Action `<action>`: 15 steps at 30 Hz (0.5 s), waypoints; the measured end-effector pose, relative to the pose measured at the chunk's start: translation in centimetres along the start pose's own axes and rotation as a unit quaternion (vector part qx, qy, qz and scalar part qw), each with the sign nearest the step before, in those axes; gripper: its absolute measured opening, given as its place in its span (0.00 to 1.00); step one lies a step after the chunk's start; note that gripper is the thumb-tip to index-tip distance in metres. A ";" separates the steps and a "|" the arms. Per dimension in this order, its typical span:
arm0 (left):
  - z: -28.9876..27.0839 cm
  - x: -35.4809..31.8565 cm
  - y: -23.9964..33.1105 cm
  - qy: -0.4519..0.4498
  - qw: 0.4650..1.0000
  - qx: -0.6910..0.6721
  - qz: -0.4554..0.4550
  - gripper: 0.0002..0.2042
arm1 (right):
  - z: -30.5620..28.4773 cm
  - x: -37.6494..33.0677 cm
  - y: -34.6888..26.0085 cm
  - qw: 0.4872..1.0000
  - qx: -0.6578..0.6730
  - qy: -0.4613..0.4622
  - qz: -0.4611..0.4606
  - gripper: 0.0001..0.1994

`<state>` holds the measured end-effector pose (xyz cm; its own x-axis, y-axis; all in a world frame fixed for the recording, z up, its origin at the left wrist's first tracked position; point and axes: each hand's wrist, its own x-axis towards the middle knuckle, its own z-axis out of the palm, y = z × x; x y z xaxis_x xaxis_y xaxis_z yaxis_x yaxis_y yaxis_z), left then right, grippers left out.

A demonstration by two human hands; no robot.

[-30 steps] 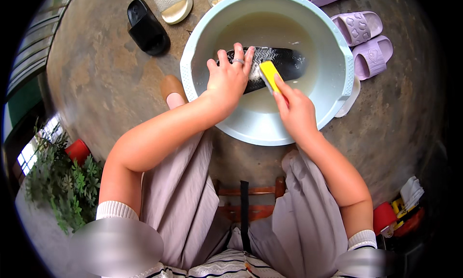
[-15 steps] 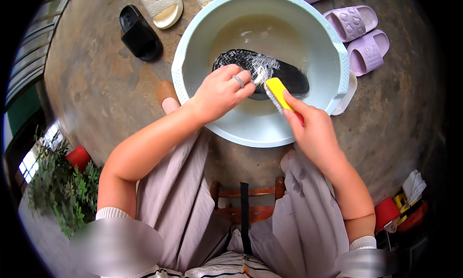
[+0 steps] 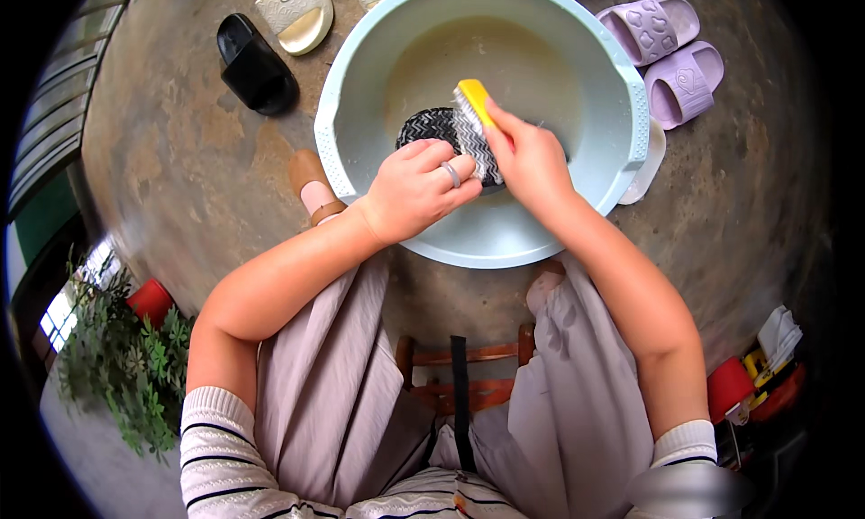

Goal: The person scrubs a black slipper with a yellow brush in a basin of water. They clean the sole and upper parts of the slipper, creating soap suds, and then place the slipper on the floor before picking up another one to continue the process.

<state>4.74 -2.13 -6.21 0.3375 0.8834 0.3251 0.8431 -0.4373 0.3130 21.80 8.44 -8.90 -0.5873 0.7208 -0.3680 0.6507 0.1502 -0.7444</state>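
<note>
A black slipper (image 3: 425, 124) lies sole-up in a pale blue basin (image 3: 353, 95), white suds caught in its zigzag tread. My left hand (image 3: 419, 190), with a grey ring on one finger, is closed on the slipper's near edge. Wrapped round a yellow scrubbing brush (image 3: 474, 101) is my right hand (image 3: 533, 163). The white bristles meet the sole near its middle, and the slipper's right end is mostly hidden behind this hand. Cloudy brownish water (image 3: 505, 55) covers the basin's bottom.
On the concrete floor, a black slipper (image 3: 257, 66) and cream slippers (image 3: 299, 14) lie left of the basin. Purple slippers (image 3: 682, 85) and a white one (image 3: 644, 168) are at its right. A leafy plant (image 3: 135, 366) stands left, a red container (image 3: 728, 388) right.
My right hand has moved the brush up and left, from the slipper's near side onto its sole. The left hand keeps its hold, and the suds look more spread out.
</note>
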 end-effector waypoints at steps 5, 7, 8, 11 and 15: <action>-0.3 -0.8 -0.4 0.009 1.000 0.000 0.017 0.08 | -1.9 -6.4 -2.4 0.996 0.080 -0.019 -0.035 0.18; -0.4 -0.9 -0.2 -0.004 1.000 -0.007 0.030 0.08 | -1.5 -5.2 -2.4 0.997 0.070 -0.033 -0.030 0.19; -0.3 -0.8 -0.3 -0.009 0.999 -0.006 0.032 0.08 | -1.2 -3.3 -2.4 0.998 0.058 -0.038 -0.012 0.19; -0.7 -0.2 -1.1 -0.026 1.000 0.002 0.010 0.07 | -0.5 -1.3 -1.7 0.996 0.090 -0.015 0.019 0.20; -2.1 -1.4 -1.7 -0.006 1.000 -0.009 -0.024 0.07 | -1.9 -8.2 -2.8 0.989 0.147 -0.029 -0.015 0.22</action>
<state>1.93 -2.96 -5.36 0.3020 0.9055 0.2981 0.8507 -0.3972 0.3445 25.68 3.42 -2.73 -0.6361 0.6776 -0.3691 0.4698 -0.0394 -0.8819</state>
